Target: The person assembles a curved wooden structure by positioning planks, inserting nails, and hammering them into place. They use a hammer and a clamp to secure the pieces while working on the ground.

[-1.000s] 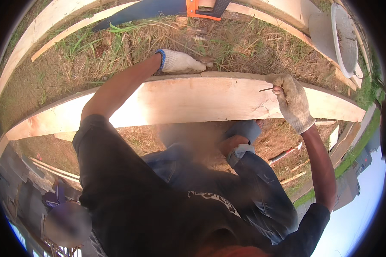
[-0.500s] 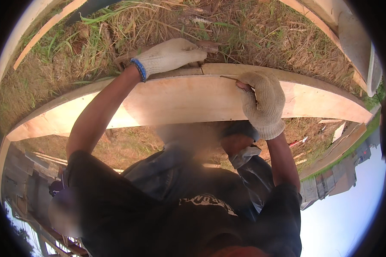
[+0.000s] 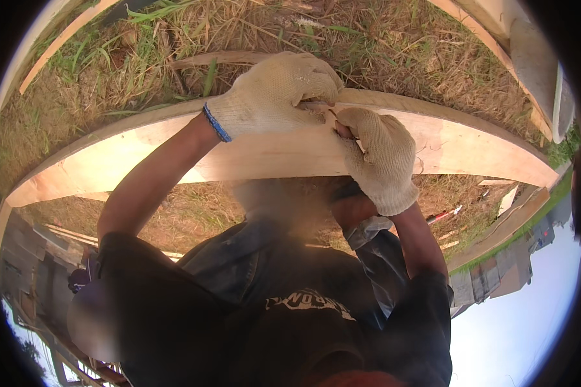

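Observation:
A long pale wooden board (image 3: 265,155) lies across in front of me, its far edge showing as a narrow face. My left hand (image 3: 281,90), in a cream knit glove with a blue cuff, rests over the far edge, thumb and bent fingers apart with a gap between them. Just to its right, my right hand (image 3: 381,151), also gloved, is closed in a pinch against the board. From its fingertips a thin brown wire (image 3: 332,112) sticks out toward the left hand. Most of the wire is hidden in the glove.
Dry grass (image 3: 400,51) covers the ground beyond the board. A stick (image 3: 219,59) lies behind my left hand. More boards (image 3: 484,39) stand at upper right. A red-and-white tool-like object (image 3: 444,215) and wood scraps (image 3: 508,199) lie at right.
My left hand has moved right and nearer, from flat on the far edge to bent beside the right hand. My right hand has shifted slightly left with the wire.

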The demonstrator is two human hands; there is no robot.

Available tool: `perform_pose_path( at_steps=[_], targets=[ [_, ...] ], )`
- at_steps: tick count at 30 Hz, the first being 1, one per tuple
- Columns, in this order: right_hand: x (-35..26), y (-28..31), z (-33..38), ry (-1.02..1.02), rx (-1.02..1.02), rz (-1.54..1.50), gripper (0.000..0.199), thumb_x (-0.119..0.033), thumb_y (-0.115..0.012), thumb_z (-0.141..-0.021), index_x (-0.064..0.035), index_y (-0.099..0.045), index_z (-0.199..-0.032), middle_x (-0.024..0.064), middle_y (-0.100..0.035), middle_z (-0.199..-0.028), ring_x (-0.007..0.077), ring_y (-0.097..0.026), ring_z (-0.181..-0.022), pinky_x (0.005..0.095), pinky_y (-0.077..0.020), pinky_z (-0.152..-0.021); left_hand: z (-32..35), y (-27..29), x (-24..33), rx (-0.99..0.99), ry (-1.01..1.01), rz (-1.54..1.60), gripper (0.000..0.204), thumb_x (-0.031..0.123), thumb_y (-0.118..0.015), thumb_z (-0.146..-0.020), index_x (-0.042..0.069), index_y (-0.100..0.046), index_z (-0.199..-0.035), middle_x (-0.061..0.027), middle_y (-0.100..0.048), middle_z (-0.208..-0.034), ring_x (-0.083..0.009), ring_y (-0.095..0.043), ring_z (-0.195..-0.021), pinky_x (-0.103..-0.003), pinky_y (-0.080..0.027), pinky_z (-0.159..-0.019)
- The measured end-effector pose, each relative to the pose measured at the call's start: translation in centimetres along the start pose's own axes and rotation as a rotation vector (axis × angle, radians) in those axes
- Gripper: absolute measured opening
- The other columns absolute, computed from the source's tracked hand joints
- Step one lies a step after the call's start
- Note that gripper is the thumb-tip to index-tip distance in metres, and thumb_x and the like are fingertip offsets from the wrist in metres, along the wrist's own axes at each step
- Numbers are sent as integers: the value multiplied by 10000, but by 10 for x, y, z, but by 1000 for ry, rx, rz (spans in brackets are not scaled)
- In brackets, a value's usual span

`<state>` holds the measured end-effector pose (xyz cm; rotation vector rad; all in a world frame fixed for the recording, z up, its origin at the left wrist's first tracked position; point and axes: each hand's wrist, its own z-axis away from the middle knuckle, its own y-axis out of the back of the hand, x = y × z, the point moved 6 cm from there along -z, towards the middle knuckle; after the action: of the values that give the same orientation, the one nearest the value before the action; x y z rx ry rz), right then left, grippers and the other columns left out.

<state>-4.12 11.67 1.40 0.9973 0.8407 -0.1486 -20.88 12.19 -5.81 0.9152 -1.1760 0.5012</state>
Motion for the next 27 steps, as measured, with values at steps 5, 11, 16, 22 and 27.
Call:
perform_pose_path(
  at_steps=[5, 11, 16, 22, 27],
  targets=[
    [-10, 0, -8, -10, 1, 19, 272, -48, -799, -841, -111, -676, -1076, 66, -733, -887, 309, -691, -783, 419, -537, -713, -1, -2, 14, 48, -84, -42, 277, 233, -791, -809, 100, -788, -1052, -76, -748, -1190, -308, -679, -1149, -458, -536, -1005],
    [2, 3, -3, -124, -54, 10, 278, -214, -752, -936, -118, -680, -1188, 127, -737, -977, 365, -707, -896, 472, -561, -807, 2, -13, 9, 8, 166, 131, 220, 227, -803, -829, 50, -788, -958, -113, -772, -1125, -299, -725, -1054, -409, -579, -912],
    [24, 100, 66, -161, -300, 394, 453, -265, -686, -998, -149, -599, -1427, 172, -739, -1058, 387, -708, -1046, 516, -557, -909, -4, -13, 7, 88, 73, 161, 106, 102, -783, -883, 19, -762, -945, -102, -778, -1083, -242, -734, -1002, -366, -569, -903],
    [107, 279, 309, -1049, 95, 487, 434, -288, -624, -1044, -85, -587, -1426, 156, -747, -1241, 301, -726, -1144, 433, -558, -1007, -9, -8, 26, 80, 232, 21, 83, 29, -775, -855, 3, -752, -930, -125, -772, -1079, -254, -731, -1023, -362, -562, -925],
    [173, 238, 539, -1510, 640, 174, 505, -363, -680, -1006, -42, -620, -1391, 114, -740, -1170, 248, -719, -1078, 399, -582, -895, -22, -24, 30, -170, 90, 44, 65, 4, -765, -834, -12, -752, -895, -142, -763, -1150, -273, -709, -1126, -387, -541, -980]
  ],
)
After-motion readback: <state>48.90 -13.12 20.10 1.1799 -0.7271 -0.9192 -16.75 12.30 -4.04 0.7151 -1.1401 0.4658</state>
